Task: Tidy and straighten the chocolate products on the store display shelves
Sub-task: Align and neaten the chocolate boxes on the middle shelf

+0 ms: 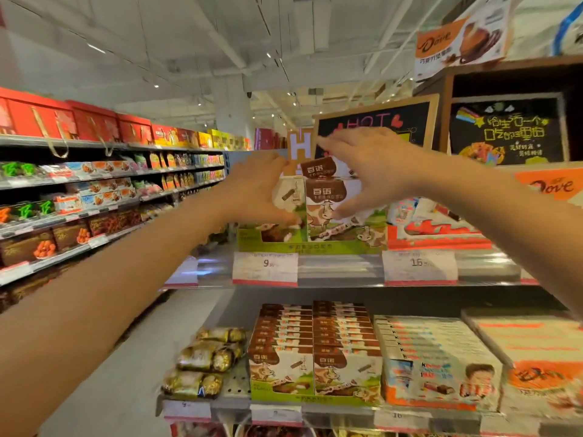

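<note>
Brown-and-white chocolate boxes with a cow picture (325, 203) stand upright in a green display tray (284, 246) on the upper shelf. My left hand (255, 187) grips the left side of these boxes, thumb low against the front. My right hand (369, 171) curls over them from the right, fingers along the top and thumb at the front box's right edge. One box stands slightly higher behind the front one.
Red-and-white chocolate packs (438, 228) sit right of the tray. The lower shelf holds more cow boxes (315, 351), gold-wrapped chocolates (205, 364) and white-orange packs (441, 370). A chalkboard sign (375, 124) stands behind. An aisle shelf of goods (94, 190) runs along the left.
</note>
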